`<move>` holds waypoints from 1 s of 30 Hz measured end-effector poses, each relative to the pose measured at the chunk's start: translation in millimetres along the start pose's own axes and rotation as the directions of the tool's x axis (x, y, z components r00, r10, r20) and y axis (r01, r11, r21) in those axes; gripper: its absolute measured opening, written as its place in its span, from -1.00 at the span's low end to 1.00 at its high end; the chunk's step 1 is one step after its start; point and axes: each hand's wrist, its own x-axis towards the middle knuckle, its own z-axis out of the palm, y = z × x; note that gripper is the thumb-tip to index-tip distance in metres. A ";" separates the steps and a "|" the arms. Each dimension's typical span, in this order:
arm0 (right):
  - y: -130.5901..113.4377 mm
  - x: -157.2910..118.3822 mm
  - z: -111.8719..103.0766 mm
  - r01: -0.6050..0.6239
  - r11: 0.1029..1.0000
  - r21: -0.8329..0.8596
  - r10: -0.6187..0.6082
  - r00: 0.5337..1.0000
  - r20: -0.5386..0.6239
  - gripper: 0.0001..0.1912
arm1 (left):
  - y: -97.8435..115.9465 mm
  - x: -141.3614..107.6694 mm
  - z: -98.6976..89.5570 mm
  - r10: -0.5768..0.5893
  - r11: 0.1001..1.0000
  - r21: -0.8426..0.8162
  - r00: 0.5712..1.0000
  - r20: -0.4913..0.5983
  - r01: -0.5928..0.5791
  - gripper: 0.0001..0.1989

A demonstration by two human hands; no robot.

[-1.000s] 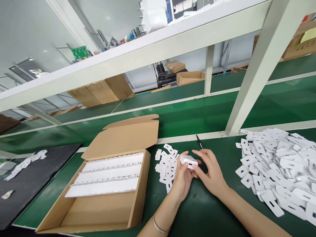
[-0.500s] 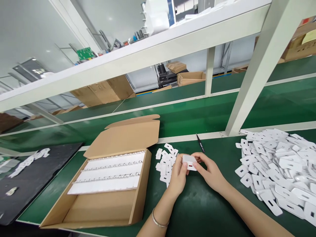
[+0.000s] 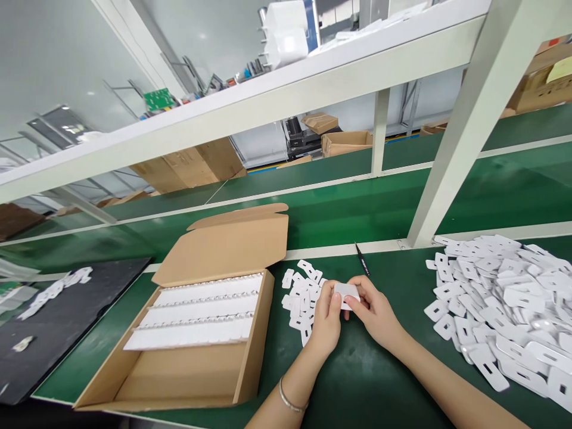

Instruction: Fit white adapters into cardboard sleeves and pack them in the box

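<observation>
- Pinching a small white block (image 3: 345, 291) between left grip (image 3: 326, 325) and right grip (image 3: 379, 316), with thumbs set on its near side and with other fingers partly hidden.
- Holding it over a glossy green surface (image 3: 366, 375), with a metal bracelet (image 3: 291, 406) worn on the wrist behind left grip.
- Showing, just left of left grip, a small scatter of white plates (image 3: 295, 305), some overlapping, some with dark slots.
- Showing, just beyond right grip, a slim black tool (image 3: 362, 260) with its pointed end turned away.
- Showing, well to the right of right grip, a broad heap of white plates (image 3: 504, 298), slotted too and piled over one another.
- Showing, to the left of left grip past the scatter, an open cardboard box (image 3: 250, 364), lid tilted back, with white rows (image 3: 201, 329) filling its far part.
- Showing, farther left still, a black mat (image 3: 84, 319) with a strip of white pieces (image 3: 58, 291) along it.
- Rising beyond right grip, on its right, with a pale post (image 3: 465, 137).
- Stretching high beyond both grips with a pale shelf (image 3: 348, 68), bearing white containers (image 3: 288, 36) and a green circuit board (image 3: 158, 99).
- Opening beneath that shelf onto cardboard boxes (image 3: 192, 164) and black equipment (image 3: 301, 140).
</observation>
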 end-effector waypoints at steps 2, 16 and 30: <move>-0.7 0.2 -0.7 0.011 1.000 -0.009 -0.011 1.000 -0.019 -0.69 | 4.3 0.6 -1.1 0.021 1.000 -0.006 0.999 0.044 -0.020 -0.48; -3.8 -6.2 -3.2 0.160 0.973 -0.169 -0.172 0.983 -0.058 -0.71 | 5.5 -0.2 -4.1 0.055 0.997 0.045 0.998 0.014 -0.056 -0.46; -6.3 -1.5 -11.9 0.208 0.909 -0.362 -0.238 0.970 -0.042 -0.72 | 7.9 8.3 -3.4 0.087 0.996 -0.004 0.996 -0.006 -0.087 -0.37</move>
